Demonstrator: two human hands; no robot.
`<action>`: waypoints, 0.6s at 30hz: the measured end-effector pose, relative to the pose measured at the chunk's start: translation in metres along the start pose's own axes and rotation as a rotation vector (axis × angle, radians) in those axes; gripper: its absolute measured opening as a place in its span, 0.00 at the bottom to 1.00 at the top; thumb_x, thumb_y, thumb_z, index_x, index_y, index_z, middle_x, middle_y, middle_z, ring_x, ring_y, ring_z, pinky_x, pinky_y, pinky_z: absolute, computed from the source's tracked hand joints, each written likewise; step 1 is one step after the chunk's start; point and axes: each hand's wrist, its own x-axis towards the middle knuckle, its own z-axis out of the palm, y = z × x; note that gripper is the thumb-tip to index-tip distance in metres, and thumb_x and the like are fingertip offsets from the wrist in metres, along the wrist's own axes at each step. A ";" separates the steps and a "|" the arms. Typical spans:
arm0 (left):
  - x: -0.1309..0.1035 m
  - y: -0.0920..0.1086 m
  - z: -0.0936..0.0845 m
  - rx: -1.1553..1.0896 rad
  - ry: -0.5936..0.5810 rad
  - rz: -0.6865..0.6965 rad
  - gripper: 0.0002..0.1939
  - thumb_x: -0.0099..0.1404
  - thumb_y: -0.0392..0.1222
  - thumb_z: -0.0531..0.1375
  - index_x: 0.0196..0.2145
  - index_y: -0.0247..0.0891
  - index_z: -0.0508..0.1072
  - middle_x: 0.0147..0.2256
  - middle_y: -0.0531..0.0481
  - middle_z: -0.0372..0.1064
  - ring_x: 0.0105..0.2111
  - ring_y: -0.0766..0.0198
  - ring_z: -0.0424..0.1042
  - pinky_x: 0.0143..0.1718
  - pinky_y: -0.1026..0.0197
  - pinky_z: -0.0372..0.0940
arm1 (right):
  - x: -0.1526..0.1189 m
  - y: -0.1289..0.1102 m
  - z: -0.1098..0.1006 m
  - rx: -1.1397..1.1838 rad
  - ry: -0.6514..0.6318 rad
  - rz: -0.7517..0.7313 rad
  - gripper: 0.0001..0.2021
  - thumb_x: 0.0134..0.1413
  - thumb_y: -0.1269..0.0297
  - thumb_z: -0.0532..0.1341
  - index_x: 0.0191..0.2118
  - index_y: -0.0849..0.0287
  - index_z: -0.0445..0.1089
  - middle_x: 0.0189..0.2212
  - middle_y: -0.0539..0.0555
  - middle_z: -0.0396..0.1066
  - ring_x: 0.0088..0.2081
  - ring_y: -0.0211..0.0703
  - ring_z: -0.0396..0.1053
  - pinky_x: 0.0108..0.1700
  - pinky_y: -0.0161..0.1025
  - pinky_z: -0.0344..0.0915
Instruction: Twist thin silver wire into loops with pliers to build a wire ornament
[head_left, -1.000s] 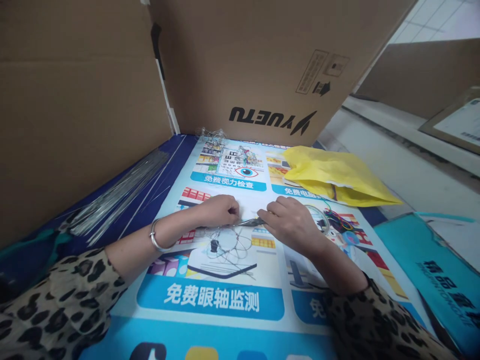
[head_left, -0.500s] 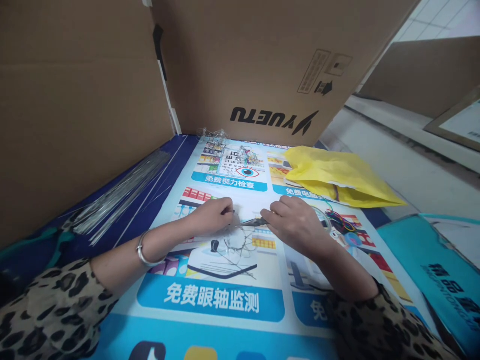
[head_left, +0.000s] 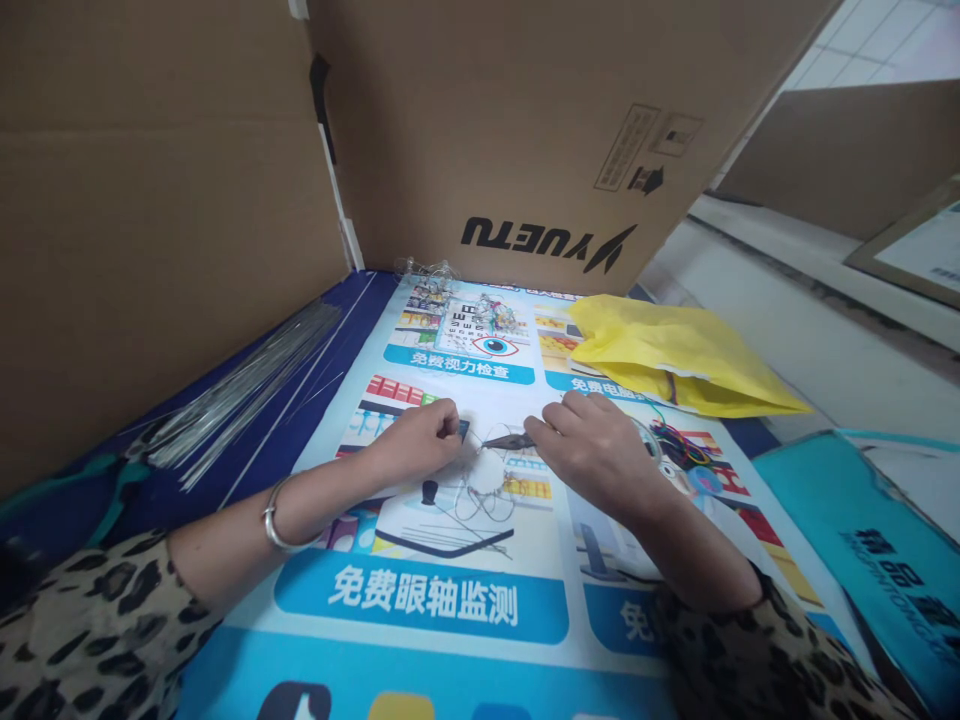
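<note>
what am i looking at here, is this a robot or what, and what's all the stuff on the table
No robot: these are a person's own two bare hands. Every picture comes from one camera worn on the head, looking forward and down.

The right hand holds pliers, their nose pointing toward the left hand. The left hand's fingers are curled in; whether they pinch a fine wire is too small to tell. Just below lie thin wire loops.

The surface carries a printed poster. To the left is a bundle of silvery strands; to the right, coloured strands and a yellow bag. Cardboard stands behind.
</note>
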 end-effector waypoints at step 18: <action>-0.005 0.001 -0.002 0.079 0.076 0.310 0.06 0.57 0.33 0.51 0.30 0.37 0.67 0.29 0.52 0.65 0.30 0.67 0.63 0.32 0.64 0.57 | 0.000 -0.010 0.014 0.041 0.018 0.068 0.08 0.55 0.71 0.52 0.30 0.58 0.68 0.24 0.52 0.62 0.30 0.41 0.52 0.33 0.41 0.44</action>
